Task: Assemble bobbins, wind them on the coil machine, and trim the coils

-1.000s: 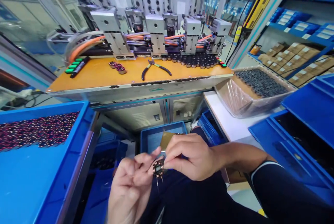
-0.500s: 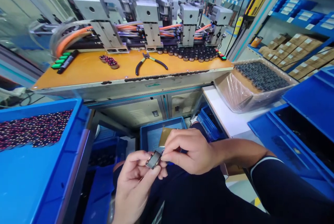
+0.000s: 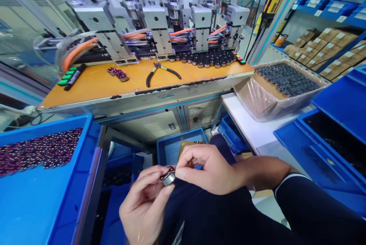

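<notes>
Above my lap, my left hand (image 3: 145, 201) grips a small motor stator (image 3: 168, 177) between thumb and fingers. The stator is a round part with a shiny metal side and dark, copper-coloured windings on its upper face, and it is tilted. My right hand (image 3: 207, 167) is closed in a pinch right beside it, thumb and forefinger on what looks like a thin copper wire (image 3: 173, 171) at the stator's edge. The fingers hide most of that wire.
On the orange bench (image 3: 103, 92) lie cutting pliers (image 3: 160, 71), a marker (image 3: 74, 77), a few stators (image 3: 117, 73) and rows of black-topped parts (image 3: 208, 60). A blue bin (image 3: 28, 203) of stators stands left; a plastic-lined carton (image 3: 265, 104) stands right. A blue tray (image 3: 168, 151) sits beyond my hands.
The stator has turned in my left hand, so its windings face up more and its side looks brighter. My right hand stays close to it. The view has shifted slightly.
</notes>
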### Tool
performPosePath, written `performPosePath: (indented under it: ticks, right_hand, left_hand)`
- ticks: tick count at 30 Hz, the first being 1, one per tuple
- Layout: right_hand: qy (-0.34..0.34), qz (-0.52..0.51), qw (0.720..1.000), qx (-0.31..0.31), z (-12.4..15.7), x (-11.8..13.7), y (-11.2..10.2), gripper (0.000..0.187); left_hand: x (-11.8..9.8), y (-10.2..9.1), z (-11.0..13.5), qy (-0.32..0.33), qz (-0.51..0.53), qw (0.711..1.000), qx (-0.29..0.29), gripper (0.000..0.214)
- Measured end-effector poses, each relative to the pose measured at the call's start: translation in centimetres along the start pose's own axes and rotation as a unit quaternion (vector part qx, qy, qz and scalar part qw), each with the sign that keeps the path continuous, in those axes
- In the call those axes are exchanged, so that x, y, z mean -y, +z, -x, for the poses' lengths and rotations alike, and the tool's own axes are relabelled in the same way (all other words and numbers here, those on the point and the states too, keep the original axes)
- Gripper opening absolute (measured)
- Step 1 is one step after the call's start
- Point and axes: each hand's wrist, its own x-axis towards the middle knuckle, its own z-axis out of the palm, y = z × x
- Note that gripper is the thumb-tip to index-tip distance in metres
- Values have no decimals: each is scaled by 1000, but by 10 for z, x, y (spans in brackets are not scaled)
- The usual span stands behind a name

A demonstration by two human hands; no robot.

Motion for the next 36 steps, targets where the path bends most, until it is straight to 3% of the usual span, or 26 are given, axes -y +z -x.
performPosePath:
  ticks: [3, 5, 10, 14, 16, 18, 19, 21, 22, 24, 26, 28, 30, 33, 35, 36]
  right_hand:
    - [167, -136, 976, 42, 2, 2, 0, 37]
    - [230, -179, 954, 66, 1, 1, 1, 42]
    - [288, -209, 929, 99, -2, -5, 1, 48]
    - [275, -230, 922, 145, -3, -14, 1, 52]
    - [237, -231, 929, 165, -1, -19, 3, 51]
    - [166, -191, 956, 146, 0, -26, 5, 49]
    - [107, -144, 976, 123, 1, -29, 5, 48]
    - [-65, 28, 996, 59, -1, -36, 1, 40]
    - [-165, 140, 976, 22, -3, -39, -2, 34]
    - [-343, 346, 873, -30, -8, -43, -12, 25]
    - [-449, 466, 761, -47, -12, -45, -21, 24]
    - [-495, 509, 703, -38, -15, -45, -27, 23]
    - [-515, 517, 684, -29, -15, -44, -28, 21]
    - [-533, 504, 679, -24, -13, -41, -25, 19]
    - [-517, 486, 704, -15, -10, -37, -21, 19]
    - [-496, 469, 731, -9, -9, -35, -19, 20]
  left_hand:
    - [-1, -2, 0, -3, 7, 1000, 11, 29]
    - [-1, -3, 0, -8, 29, 999, 22, 28]
    - [-1, -5, -1, 2, 64, 997, 34, 29]
    - [-2, -6, 0, -4, 68, 997, 38, 31]
    - [-1, -6, -2, -18, 87, 995, 47, 27]
    - [4, -4, -8, -51, 125, 990, 32, 12]
    - [7, -2, -12, -81, 132, 988, 6, 5]
    - [14, 2, -18, -144, 104, 982, -70, 16]
    - [17, 4, -19, -166, 76, 977, -108, 19]
    - [18, 6, -15, -163, 21, 973, -162, 16]
    - [14, 5, -5, -91, -47, 983, -149, 20]
    - [5, 3, 6, 5, -140, 986, -87, 37]
    - [-5, 1, 11, 69, -205, 976, -18, 52]
    - [-13, 1, 7, 79, -229, 970, 24, 49]
    - [-15, 2, 0, 70, -234, 969, 37, 39]
    - [-15, 2, -3, 67, -235, 969, 39, 38]
